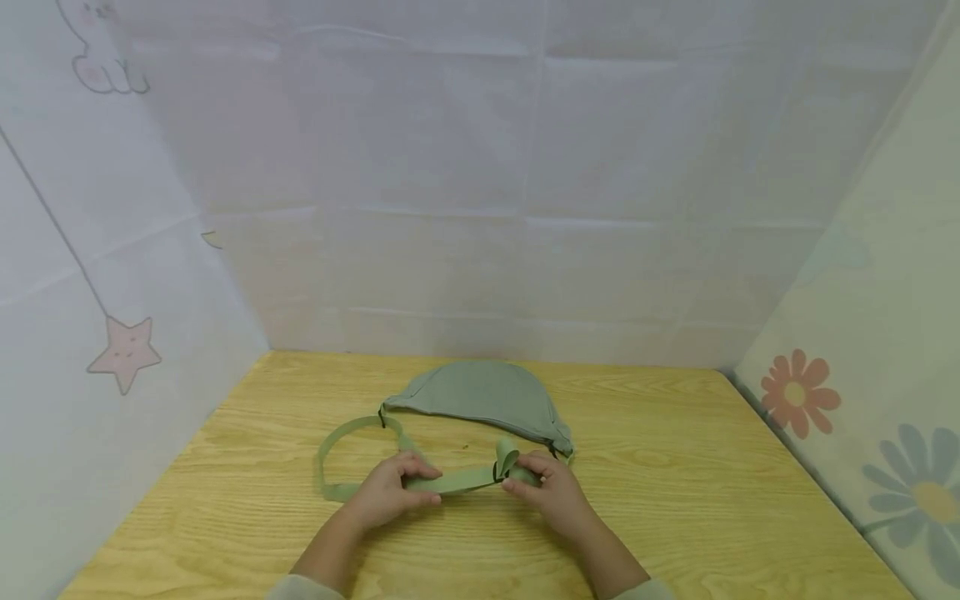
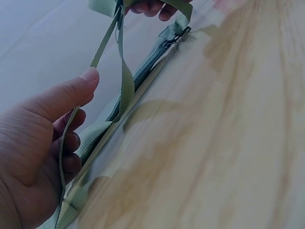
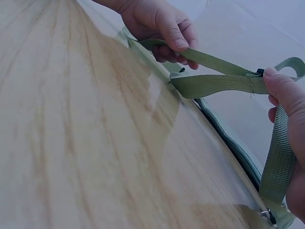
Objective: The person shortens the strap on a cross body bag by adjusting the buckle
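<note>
A grey-green waist bag (image 1: 480,396) lies on the wooden table, its curved side toward the back wall. Its light green webbing strap (image 1: 467,481) loops round in front of it. My left hand (image 1: 386,493) holds the strap between thumb and fingers, left of the middle. At the right, my right hand (image 1: 553,493) pinches the strap beside a small black slider buckle (image 1: 498,473), where a short loop of webbing stands up. In the right wrist view the slider (image 3: 260,72) sits right at the right thumb, and the strap stretches between both hands above the table.
The wooden table (image 1: 697,467) meets a pale cloth backdrop (image 1: 450,183) at the back. Similar printed cloth stands along both sides, with a pink star (image 1: 126,354) on the left and flowers (image 1: 801,393) on the right. Another strap loop (image 1: 324,457) lies left of the left hand.
</note>
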Demonstrator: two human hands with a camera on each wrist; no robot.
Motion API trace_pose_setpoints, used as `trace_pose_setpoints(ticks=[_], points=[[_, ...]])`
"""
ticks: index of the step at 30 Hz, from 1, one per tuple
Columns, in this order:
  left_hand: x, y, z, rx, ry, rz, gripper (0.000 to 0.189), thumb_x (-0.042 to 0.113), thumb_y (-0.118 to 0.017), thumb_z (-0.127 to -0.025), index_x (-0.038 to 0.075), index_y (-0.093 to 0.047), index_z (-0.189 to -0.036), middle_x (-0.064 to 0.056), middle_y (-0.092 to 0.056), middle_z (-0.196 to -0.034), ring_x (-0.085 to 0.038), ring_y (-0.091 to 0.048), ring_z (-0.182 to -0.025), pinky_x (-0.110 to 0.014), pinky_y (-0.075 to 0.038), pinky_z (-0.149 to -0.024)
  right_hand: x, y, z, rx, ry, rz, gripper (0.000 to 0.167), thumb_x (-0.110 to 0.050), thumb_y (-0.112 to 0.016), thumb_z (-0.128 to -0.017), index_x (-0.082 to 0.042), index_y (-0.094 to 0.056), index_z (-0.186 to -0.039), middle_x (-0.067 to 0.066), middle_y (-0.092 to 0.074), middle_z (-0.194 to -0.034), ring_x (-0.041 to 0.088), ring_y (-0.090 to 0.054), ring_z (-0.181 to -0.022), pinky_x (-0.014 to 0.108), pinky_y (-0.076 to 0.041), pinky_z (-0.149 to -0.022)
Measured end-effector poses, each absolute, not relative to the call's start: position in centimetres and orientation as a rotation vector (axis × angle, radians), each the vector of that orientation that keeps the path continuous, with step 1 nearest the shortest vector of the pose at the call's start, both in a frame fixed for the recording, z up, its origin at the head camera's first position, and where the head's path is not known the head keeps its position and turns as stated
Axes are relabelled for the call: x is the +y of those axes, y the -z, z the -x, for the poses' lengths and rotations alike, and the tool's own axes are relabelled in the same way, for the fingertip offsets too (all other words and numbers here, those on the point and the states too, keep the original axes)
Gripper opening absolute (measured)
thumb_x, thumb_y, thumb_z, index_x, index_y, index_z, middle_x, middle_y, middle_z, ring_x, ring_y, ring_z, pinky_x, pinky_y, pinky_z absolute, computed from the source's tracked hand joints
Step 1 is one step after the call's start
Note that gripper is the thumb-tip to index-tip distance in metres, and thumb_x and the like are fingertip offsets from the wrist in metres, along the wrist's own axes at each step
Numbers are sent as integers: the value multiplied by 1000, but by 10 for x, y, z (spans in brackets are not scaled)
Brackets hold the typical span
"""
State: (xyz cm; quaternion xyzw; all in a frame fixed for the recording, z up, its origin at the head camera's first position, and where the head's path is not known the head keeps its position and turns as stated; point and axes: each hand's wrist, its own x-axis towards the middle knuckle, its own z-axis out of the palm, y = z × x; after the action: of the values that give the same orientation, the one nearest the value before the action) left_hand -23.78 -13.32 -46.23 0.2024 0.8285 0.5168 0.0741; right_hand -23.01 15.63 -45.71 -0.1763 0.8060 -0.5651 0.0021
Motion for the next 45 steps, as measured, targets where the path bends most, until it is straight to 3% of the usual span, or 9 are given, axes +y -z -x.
trace_pose_setpoints(ticks=[8, 16, 22, 25, 31, 33, 39, 45], points=[[-136, 461, 239, 2504, -1531, -603, 31, 23, -80, -82, 10, -73, -109, -3, -64, -108, -11, -56, -101, -20, -46, -86, 154, 460, 231, 2569, 1761, 560, 26, -19, -75, -86, -1, -73, -104, 11, -65, -98, 5, -50, -86, 20, -48, -71], [-141, 462, 238, 2594, -1523, -566, 28, 24, -81, -81, 12, -74, -105, -2, -65, -102, -8, -52, -92, -20, -43, -82, 156, 457, 232, 2617, 1776, 353, 32, -21, -77, -84, -4, -71, -112, 7, -67, -110, 4, -55, -97, 17, -47, -82], [-141, 461, 237, 2554, -1562, -558, 30, 22, -80, -81, 8, -73, -107, -6, -62, -100, -9, -49, -89, -20, -42, -78, 157, 455, 232, 2625, 1751, 447, 35, -20, -79, -82, -5, -71, -113, 12, -68, -110, 16, -56, -100, 21, -47, -83], [-141, 461, 237, 2559, -1569, -553, 30, 22, -80, -81, 8, -73, -108, -7, -63, -100, -11, -49, -90, -20, -42, -80, 155, 455, 231, 2616, 1752, 405, 39, -19, -82, -78, -7, -71, -113, 8, -64, -103, 16, -52, -94, 22, -44, -80], [-141, 461, 236, 2578, -1563, -546, 29, 21, -81, -81, 10, -74, -106, -6, -63, -100, -13, -51, -93, -20, -43, -82, 149, 453, 229, 2687, 1671, 337, 44, -22, -87, -73, -9, -71, -111, -1, -40, -77, 11, -37, -74, 22, -32, -64], [-140, 461, 236, 2585, -1558, -543, 29, 21, -81, -80, 11, -74, -106, -4, -64, -100, -12, -52, -93, -20, -42, -82, 147, 453, 229, 2725, 1643, 320, 43, -24, -87, -72, -9, -72, -109, -2, -41, -76, 11, -37, -72, 22, -31, -64], [-141, 462, 237, 2586, -1557, -548, 29, 22, -81, -80, 11, -74, -106, -4, -64, -101, -10, -52, -95, -20, -42, -84, 146, 452, 227, 2741, 1648, 256, 40, -26, -85, -75, -7, -73, -108, 2, -62, -90, 13, -43, -79, 23, -39, -66], [-147, 465, 239, 2600, -1548, -586, 30, 26, -81, -80, 13, -74, -106, -2, -66, -103, -7, -55, -98, -20, -43, -88, 152, 450, 227, 2558, 1763, 321, 37, -18, -82, -79, -1, -72, -110, 8, -65, -103, 12, -51, -91, 21, -47, -74]])
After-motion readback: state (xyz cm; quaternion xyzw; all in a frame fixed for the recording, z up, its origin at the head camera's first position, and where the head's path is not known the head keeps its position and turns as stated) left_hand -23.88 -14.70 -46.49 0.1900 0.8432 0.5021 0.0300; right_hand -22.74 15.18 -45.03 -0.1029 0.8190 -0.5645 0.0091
